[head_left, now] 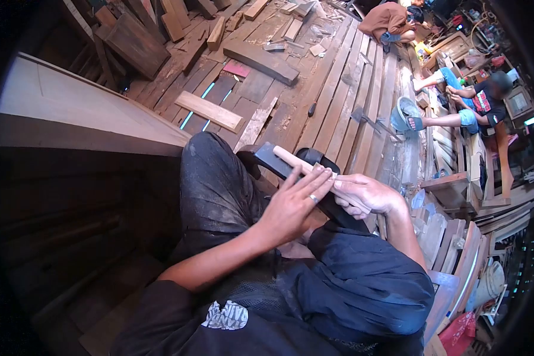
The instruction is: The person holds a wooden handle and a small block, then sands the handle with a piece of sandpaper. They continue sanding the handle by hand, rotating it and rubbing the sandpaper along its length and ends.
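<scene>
A pale, slim wooden stick (292, 159) lies slantwise above my lap, its rounded far end pointing up and left. My right hand (365, 193) is closed around the near end of it. My left hand (296, 202), with a ring on one finger, presses its fingers across the stick close to the right hand; its thumb is hidden. A small brownish piece shows at the left fingertips, too small to name. Under the stick and hands runs a long dark board (266, 155), partly covered by them. A black sandal (315, 158) is just beyond the stick.
A pale panel (89, 110) stands at my left. Loose planks (209, 111) and a thick beam (261, 64) lie on the wooden floor ahead. One person (486, 101) sits at the right near a grey bucket (404, 114); another (385, 22) crouches farther back. Stacked boards (457, 249) are at right.
</scene>
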Demonstrator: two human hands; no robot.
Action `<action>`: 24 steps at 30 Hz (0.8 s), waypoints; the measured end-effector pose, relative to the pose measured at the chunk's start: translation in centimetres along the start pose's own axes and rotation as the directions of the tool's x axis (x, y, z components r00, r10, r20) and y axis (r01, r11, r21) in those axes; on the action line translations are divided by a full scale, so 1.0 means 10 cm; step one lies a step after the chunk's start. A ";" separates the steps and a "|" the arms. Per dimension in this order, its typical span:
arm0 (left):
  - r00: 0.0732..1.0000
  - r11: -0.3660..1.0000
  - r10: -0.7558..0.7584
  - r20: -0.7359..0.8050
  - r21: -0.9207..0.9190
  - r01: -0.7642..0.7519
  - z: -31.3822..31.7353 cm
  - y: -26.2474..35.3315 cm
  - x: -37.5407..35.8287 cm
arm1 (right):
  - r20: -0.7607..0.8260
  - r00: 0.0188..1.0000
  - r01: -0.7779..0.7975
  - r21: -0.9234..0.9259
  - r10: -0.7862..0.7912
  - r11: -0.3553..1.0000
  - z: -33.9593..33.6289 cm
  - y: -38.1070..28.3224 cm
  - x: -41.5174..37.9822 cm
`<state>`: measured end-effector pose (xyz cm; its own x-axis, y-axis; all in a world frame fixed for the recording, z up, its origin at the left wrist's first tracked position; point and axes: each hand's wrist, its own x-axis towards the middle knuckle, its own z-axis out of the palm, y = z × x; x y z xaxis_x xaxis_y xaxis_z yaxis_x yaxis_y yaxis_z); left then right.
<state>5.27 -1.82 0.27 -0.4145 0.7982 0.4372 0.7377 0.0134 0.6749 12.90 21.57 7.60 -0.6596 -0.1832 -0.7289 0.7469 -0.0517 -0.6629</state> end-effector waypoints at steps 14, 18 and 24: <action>0.997 0.967 -0.029 0.076 0.254 0.009 -0.29 -0.41 -0.02 | -0.011 1.000 -0.011 0.012 0.011 1.000 0.04 -0.05 -0.03; 0.991 0.954 -0.130 -0.018 0.270 0.130 -0.40 -0.70 0.01 | 0.010 1.000 -0.009 -0.003 0.009 1.000 0.05 -0.08 -0.03; 1.000 1.000 -0.017 0.002 0.003 0.017 0.00 -0.18 0.02 | 0.026 0.999 -0.031 0.022 0.030 0.999 0.01 -0.01 -0.01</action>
<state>3.85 -1.68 -0.85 -0.4261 0.7990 0.4242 0.7318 0.0288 0.6809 12.92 21.53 7.73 -0.6343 -0.2106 -0.7439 0.7686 -0.0678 -0.6361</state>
